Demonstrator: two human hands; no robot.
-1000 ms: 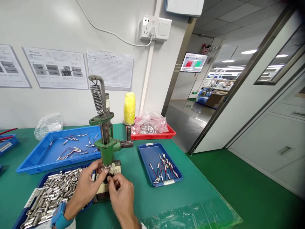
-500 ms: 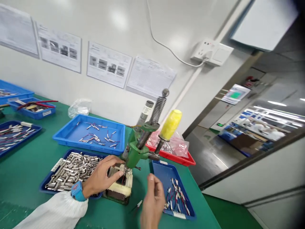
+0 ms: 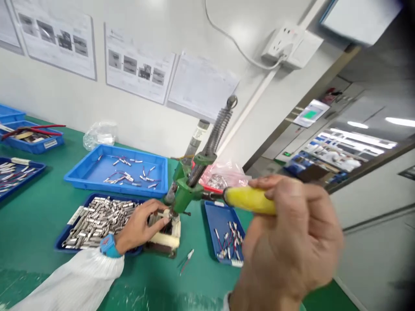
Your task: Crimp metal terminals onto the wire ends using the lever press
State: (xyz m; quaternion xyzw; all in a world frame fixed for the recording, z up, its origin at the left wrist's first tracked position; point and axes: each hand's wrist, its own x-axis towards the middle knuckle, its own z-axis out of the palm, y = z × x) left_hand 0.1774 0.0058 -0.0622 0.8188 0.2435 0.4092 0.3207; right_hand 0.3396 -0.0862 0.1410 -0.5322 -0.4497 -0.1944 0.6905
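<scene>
A green hand press (image 3: 183,194) with a spring stands on the green table. My right hand (image 3: 292,242) is wrapped round its yellow lever handle (image 3: 248,200), which lies pulled down towards me. My left hand (image 3: 139,224) pinches a small part under the press head, on the cream base block (image 3: 165,237). A blue watch sits on my left wrist. A small wired piece (image 3: 186,259) lies on the table just right of the base.
A dark blue tray of metal sleeves (image 3: 94,218) lies by my left hand. Behind it stands a blue tray (image 3: 116,172) with wired parts; a small blue tray (image 3: 227,229) with wired pieces lies right of the press. A red tray (image 3: 210,183) holds bags. More blue trays are at far left.
My right hand rose from the table, took the yellow handle and pulled it down from upright to level. The left hand stayed at the press head. The view shifted slightly.
</scene>
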